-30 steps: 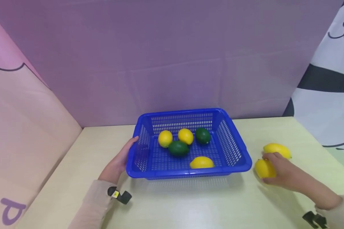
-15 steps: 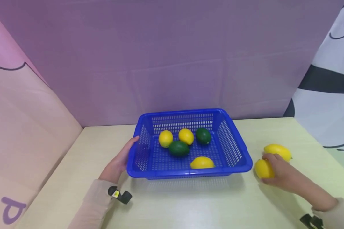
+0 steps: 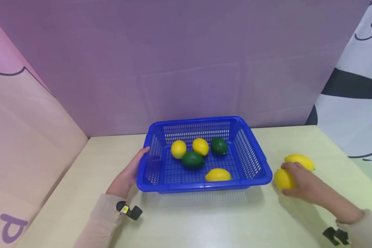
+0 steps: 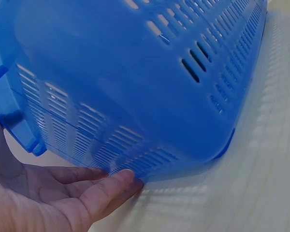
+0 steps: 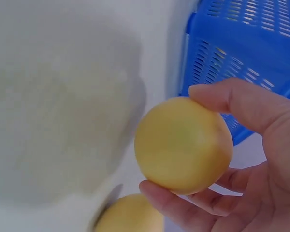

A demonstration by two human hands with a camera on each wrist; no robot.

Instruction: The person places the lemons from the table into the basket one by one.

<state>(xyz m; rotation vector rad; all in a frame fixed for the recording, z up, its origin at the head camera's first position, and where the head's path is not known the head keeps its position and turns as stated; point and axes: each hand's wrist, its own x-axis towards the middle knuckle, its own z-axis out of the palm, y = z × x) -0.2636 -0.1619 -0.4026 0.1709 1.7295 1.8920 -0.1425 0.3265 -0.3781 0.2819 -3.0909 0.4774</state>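
A blue plastic basket [image 3: 204, 187] with slotted walls stands on the table, holding several yellow lemons [image 3: 200, 147] and two dark green avocado-like fruits [image 3: 193, 160]. My left hand [image 3: 131, 172] holds its left side, thumb up at the rim; in the left wrist view the fingers [image 4: 106, 191] touch the outer slotted wall. To the right of the basket, my right hand [image 3: 302, 181] grips a lemon [image 5: 183, 145] between thumb and fingers. Just behind that hand a second lemon [image 3: 300, 161] lies on the table, partly covered by it.
The pale table [image 3: 192, 224] meets a purple cloth backdrop [image 3: 189, 69] close behind the basket. Printed cloth panels flank both sides, with a panda-like drawing [image 3: 353, 82] on the right. Each wrist carries a small black camera [image 3: 128, 210].
My right hand and the lemon in it have shifted slightly left. The left hand and the basket hold their place.
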